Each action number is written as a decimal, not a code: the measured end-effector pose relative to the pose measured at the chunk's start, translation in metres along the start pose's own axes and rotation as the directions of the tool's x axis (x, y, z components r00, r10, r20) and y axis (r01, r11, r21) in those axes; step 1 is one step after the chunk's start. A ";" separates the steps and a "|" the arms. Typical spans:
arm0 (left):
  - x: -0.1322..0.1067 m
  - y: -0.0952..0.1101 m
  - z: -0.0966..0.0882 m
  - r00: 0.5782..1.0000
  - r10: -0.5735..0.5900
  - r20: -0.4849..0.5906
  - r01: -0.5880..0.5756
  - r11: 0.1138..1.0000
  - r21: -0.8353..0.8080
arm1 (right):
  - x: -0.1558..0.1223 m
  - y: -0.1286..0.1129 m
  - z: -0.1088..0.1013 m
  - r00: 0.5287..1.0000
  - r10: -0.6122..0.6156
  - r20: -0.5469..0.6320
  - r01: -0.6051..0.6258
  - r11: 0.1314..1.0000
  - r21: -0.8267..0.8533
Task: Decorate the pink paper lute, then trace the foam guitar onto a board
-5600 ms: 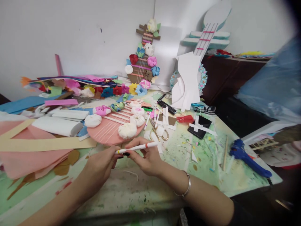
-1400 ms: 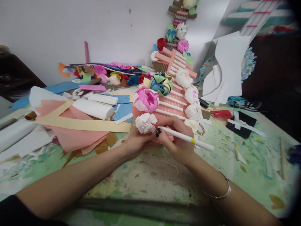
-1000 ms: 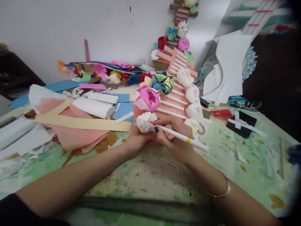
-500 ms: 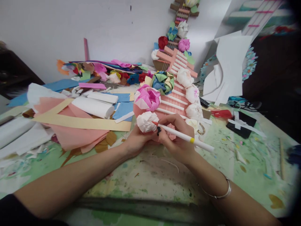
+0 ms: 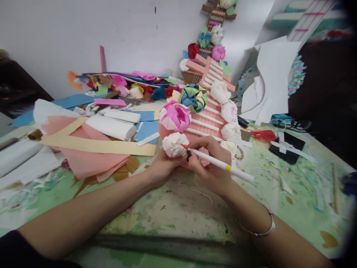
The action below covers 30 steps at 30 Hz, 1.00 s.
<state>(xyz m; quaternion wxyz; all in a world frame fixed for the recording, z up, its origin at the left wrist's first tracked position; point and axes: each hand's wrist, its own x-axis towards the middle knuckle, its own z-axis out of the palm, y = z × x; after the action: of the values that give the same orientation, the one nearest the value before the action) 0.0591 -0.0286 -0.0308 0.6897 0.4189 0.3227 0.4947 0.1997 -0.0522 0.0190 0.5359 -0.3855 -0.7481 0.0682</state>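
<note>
My right hand (image 5: 213, 162) is closed around a white marker pen (image 5: 223, 165) with a yellow band. Its red tip touches the right side of a crumpled white paper flower (image 5: 174, 145). Cupped under that flower is my left hand (image 5: 164, 167), closed at its base, with most fingers hidden. Just behind stands a pink paper lute-like instrument (image 5: 208, 123) with white frets and strings. A pink-and-white paper flower (image 5: 175, 115), a green-and-blue one (image 5: 194, 98) and several white flowers (image 5: 231, 132) line its edges.
Left lie white paper rolls (image 5: 111, 126), a cream paper strip (image 5: 106, 144) and salmon tissue paper (image 5: 83, 163). A black phone-like slab (image 5: 290, 149) and a red object (image 5: 263, 135) lie right. A white paper cutout (image 5: 275, 78) stands behind, and a brown flowered instrument (image 5: 216, 22) leans on the wall.
Almost nothing differs. The marker tip stays on the white paper flower, both hands keep their hold, and the whole view has shifted very slightly.
</note>
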 end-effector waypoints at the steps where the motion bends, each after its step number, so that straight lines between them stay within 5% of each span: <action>1: 0.000 0.000 0.000 1.000 -0.002 0.003 0.002 1.000 0.005 | 0.000 0.000 0.000 1.000 -0.008 -0.006 0.008 1.000 0.001; 8: -0.001 0.000 -0.002 0.998 -0.004 -0.059 0.003 1.000 -0.014 | 0.003 -0.004 -0.003 0.999 -0.044 0.009 0.044 0.999 -0.028; 14: -0.005 0.008 0.003 0.975 -0.154 -0.160 0.154 0.988 -0.011 | 0.001 -0.004 -0.001 0.990 -0.117 -0.081 0.117 0.993 0.004; 20: -0.009 0.015 0.010 0.947 -0.177 -0.267 0.174 0.984 -0.037 | -0.003 -0.001 0.001 0.973 -0.206 -0.104 0.205 0.978 -0.024; 30: -0.006 0.010 0.006 0.978 -0.129 -0.165 0.120 0.991 -0.058 | -0.004 -0.005 -0.010 0.952 -0.304 -0.026 0.305 0.949 0.085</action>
<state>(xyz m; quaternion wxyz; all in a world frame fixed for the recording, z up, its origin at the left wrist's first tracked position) 0.0578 -0.0344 -0.0190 0.6993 0.3380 0.3936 0.4917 0.2066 -0.0615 0.0225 0.5612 -0.2420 -0.7914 0.0151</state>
